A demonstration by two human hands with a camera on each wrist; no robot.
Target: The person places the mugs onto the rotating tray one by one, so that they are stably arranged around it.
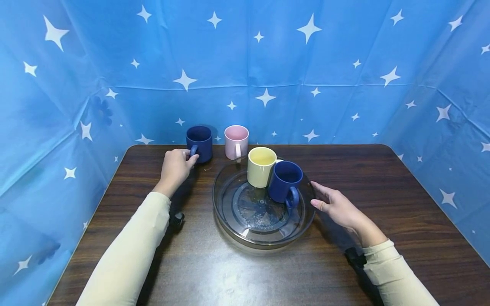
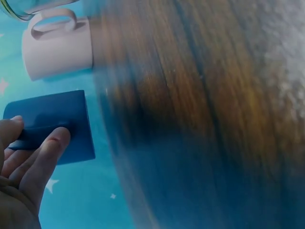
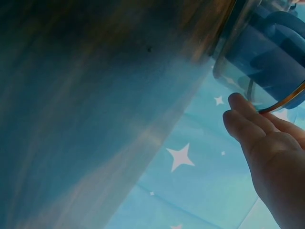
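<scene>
At the back left of the table, my left hand [image 1: 178, 166] pinches the handle of a dark blue mug [image 1: 204, 146], thumb on one side and fingers on the other. In the left wrist view the same mug [image 2: 71, 107] shows its handle between thumb and fingers. A round see-through dark tray [image 1: 245, 238] with a raised wall lies mid-table. It holds a yellow mug [image 1: 257, 174] and a second dark blue mug [image 1: 281, 182], both upright and side by side. My right hand [image 1: 342, 209] rests at the tray's right rim with fingers extended, nearest the second blue mug.
A pink mug [image 1: 231, 146] stands upright just behind the tray, right of the held mug. The dark wooden table [image 1: 183, 263] ends at the back against a blue curtain [image 1: 245, 55] with white stars, which also hangs along both sides.
</scene>
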